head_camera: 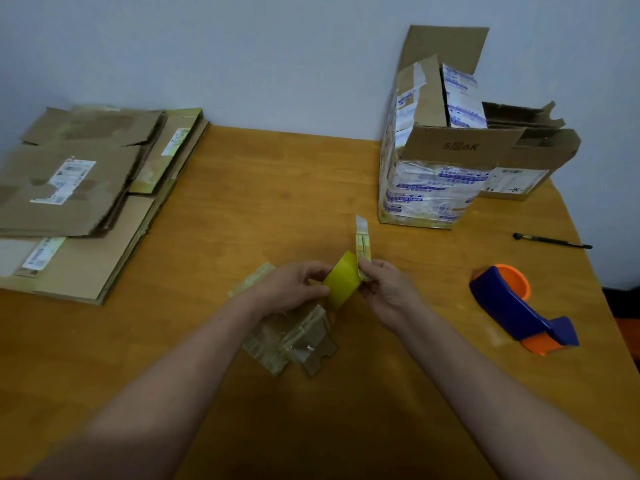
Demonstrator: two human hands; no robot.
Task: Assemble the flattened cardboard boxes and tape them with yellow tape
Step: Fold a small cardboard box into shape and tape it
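Desk [277, 188]: flattened cardboard boxes [79, 188] stacked at far-left corner, prob. the to-do pile, well apart from the hands. Far-right corner: tall box [433, 174] standing w/ flaps up, smaller open box [530, 157] just behind, likely set out of the way. Blue/orange tape dispenser [512, 306] near right edge, looks empty, can't be sure. Crumpled clear scraps [294, 337] front-centre, below the wrists. Left hand [291, 285] curled round the yellow tape roll [341, 284], held above desk centre; right hand [388, 289] pinches a utility knife [362, 237] beside the roll, blade up, prob. to free the tape end. Pen [550, 241] by right edge.
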